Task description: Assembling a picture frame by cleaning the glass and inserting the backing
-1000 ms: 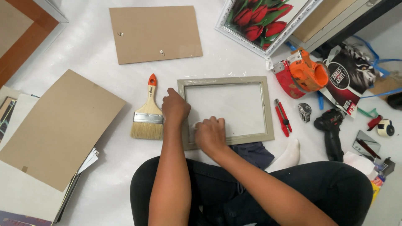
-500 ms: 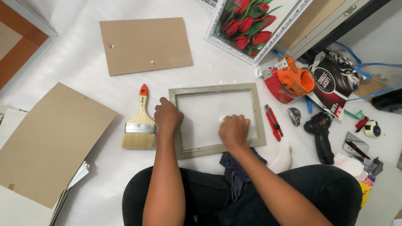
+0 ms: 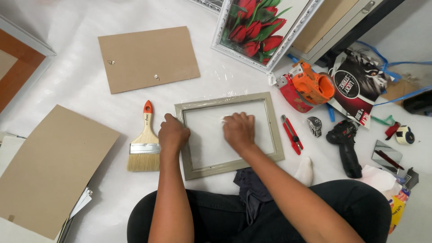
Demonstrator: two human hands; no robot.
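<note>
**Both hands on the grey frame**

The grey picture frame (image 3: 229, 134) lay flat on the white floor, its long side running left to right. The left hand (image 3: 173, 135) gripped its left edge. The right hand (image 3: 239, 129) sat closed on the glass in the middle, maybe pressing a small white wad.

A single head-worn camera looks almost straight down from above the seated person, close enough that both forearms rise from the 6 o'clock edge. The view centres on the grey-green rectangular picture frame (image 3: 229, 135) lying on the white-covered floor (image 3: 76, 85). The tulip picture in its white frame (image 3: 263, 29) sits at 1 o'clock, the large brown cardboard sheet (image 3: 49, 168) at 8 o'clock.
</note>
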